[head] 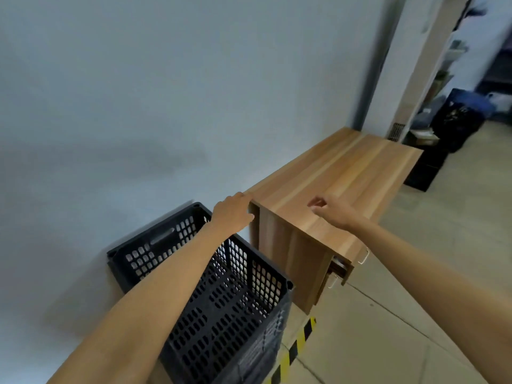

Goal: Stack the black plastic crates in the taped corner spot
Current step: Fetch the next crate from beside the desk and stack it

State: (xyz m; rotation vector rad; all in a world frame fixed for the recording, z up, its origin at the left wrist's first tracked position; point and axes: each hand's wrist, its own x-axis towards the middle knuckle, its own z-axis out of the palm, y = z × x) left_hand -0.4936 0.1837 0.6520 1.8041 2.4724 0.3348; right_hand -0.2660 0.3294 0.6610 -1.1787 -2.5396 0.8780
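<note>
The black crate (210, 297) sits below and behind my fingers, against the wall (138, 106) in the corner beside the wooden cabinet (332, 178), with yellow-and-black tape (299, 345) on the floor along its near right side. Its open top faces up; its long axis seems to run from me toward the wall, though the wide lens makes that hard to judge.

My left hand (232, 212) is past the crate's far right corner, fingers loosely together and curled down, touching or just short of the cabinet's near corner edge; it holds nothing. My left forearm crosses over the crate's open top, so this hand is the nearer one. My right hand (329, 210) hovers above the cabinet top, well to the right of the crate, fingers half curled and apart, also empty.

To my eye the crate is already in the taped spot and both hands are free for another one. Open floor lies to my right and behind my right arm; the wall and cabinet close off the left and front.
</note>
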